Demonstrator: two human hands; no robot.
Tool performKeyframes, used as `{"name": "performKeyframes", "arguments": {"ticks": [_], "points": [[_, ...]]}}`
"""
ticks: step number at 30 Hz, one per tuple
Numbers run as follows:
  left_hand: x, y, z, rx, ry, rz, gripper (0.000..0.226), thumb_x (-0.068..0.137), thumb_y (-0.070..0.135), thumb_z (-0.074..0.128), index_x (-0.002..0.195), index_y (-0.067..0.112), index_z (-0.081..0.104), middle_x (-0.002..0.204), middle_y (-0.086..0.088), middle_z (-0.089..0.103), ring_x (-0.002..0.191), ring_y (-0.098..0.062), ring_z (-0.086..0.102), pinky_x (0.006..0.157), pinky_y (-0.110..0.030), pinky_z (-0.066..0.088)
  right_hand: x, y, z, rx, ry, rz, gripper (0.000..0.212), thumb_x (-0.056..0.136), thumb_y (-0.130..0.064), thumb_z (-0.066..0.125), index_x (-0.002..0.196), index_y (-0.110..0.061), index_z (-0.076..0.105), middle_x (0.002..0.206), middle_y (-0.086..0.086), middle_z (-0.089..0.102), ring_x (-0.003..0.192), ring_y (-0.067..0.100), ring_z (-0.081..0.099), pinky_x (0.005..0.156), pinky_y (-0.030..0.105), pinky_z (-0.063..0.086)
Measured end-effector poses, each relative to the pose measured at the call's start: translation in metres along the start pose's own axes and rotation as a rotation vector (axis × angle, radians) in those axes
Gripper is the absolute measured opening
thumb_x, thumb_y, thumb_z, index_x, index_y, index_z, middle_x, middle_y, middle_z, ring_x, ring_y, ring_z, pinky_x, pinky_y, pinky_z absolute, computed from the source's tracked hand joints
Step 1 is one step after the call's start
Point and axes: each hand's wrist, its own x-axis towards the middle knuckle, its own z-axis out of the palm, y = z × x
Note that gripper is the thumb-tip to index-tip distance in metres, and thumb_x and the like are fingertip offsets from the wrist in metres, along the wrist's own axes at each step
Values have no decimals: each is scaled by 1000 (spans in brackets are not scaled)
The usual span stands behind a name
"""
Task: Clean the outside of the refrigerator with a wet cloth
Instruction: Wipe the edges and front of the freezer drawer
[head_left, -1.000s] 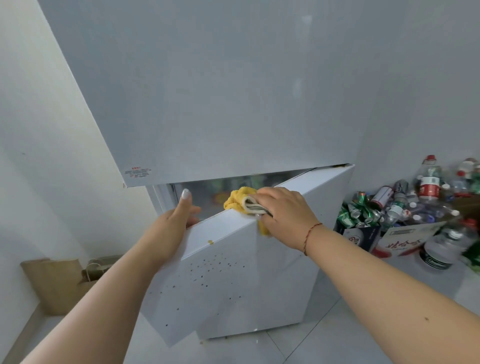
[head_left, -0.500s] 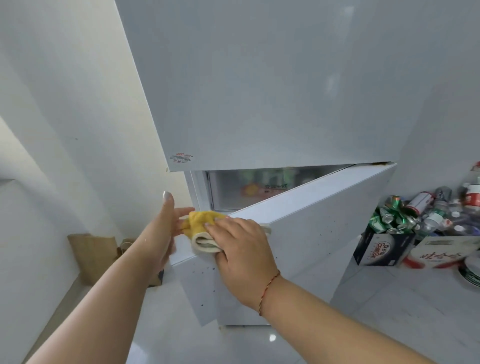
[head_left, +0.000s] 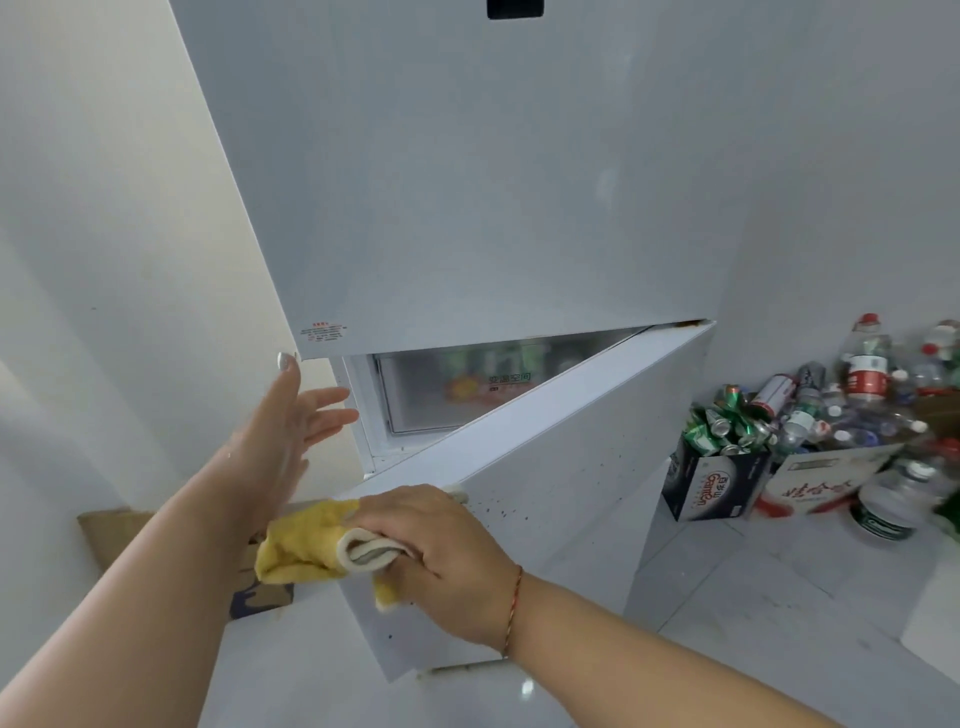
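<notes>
A white, glossy refrigerator (head_left: 493, 171) fills the view, its lower door (head_left: 571, 441) swung ajar and flecked with small dark specks. Behind the gap, a frosted drawer (head_left: 452, 389) bears the characters 变温空间 beside an orange mark. A small red-and-grey sticker (head_left: 323, 332) sits at the upper door's bottom corner; its print is too small to read.

The right hand (head_left: 441, 551) grips a folded yellow cloth (head_left: 306, 545), fluffy with a pale inner layer, pressed on the lower door's near top corner. The left hand (head_left: 291, 415), at 10 o'clock from the cloth, is spread flat, holding nothing.

At 3 o'clock, a dark box (head_left: 711, 483) printed "GamBen" or similar holds crushed green cans (head_left: 727, 421); clear plastic bottles (head_left: 862, 364) with red labels crowd behind.
</notes>
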Motion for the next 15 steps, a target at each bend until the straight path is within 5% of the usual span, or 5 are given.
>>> {"name": "performKeyframes", "arguments": {"ticks": [4, 8, 11, 15], "points": [[-1, 26, 25, 0, -115, 63, 85, 85, 77, 13, 137, 22, 51, 133, 2, 60, 132, -11, 44, 121, -44, 7, -4, 4, -17, 237, -36, 216, 24, 89, -8, 50, 107, -8, 66, 91, -7, 60, 87, 9, 55, 79, 30, 48], [-10, 35, 58, -113, -193, 91, 84, 84, 75, 19, 138, 20, 50, 133, 0, 60, 129, -15, 51, 111, -39, 33, -15, 6, -37, 448, 431, 308, 24, 89, -22, 50, 107, -32, 62, 101, -18, 66, 98, 3, 61, 84, 23, 50], [-20, 31, 92, -260, -294, 75, 82, 79, 74, 31, 131, 15, 56, 128, -6, 65, 118, -23, 62, 92, -40, 49, -9, -1, -43, 65, 560, 102, 30, 91, -25, 48, 118, -35, 56, 109, -12, 57, 106, 13, 55, 90, 28, 48], [-24, 26, 115, -462, -448, 9, 89, 76, 76, 37, 133, 9, 55, 131, -12, 63, 119, -31, 61, 99, -53, 45, -13, 24, -74, -261, 557, -11, 45, 82, -11, 42, 119, -32, 56, 98, -13, 50, 96, 9, 51, 83, 18, 43]]}}
